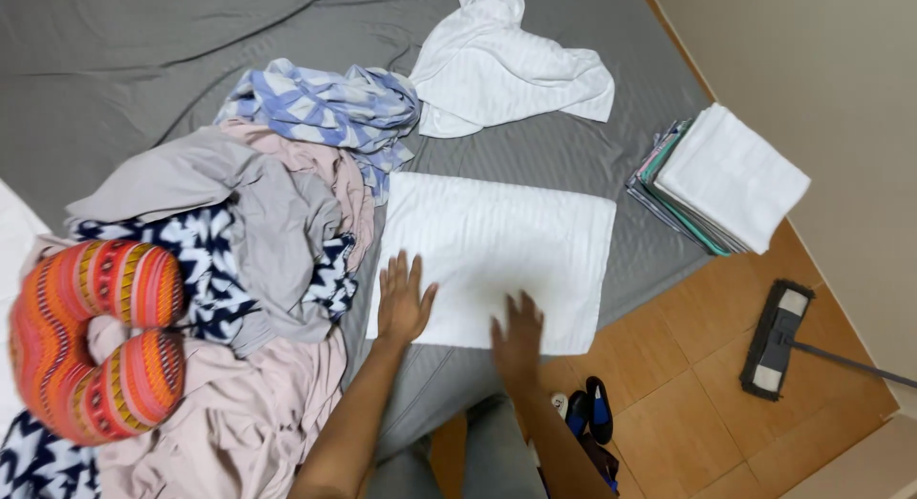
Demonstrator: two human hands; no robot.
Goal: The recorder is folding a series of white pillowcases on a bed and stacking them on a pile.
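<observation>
1. White towel lay spread flat on the grey bedsheet, beside a heap of unfolded laundry.
2. Left hand and right hand pressed open palms on its near edge, grasping nothing.
3. It looked like the smoothing step; a fold would need the edge pinched.

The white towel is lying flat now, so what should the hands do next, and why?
Probably fold it in half. The white towel is spread flat on the grey bed, both the left hand and right hand press its near edge, and a stack of folded cloths sits nearby.
</observation>
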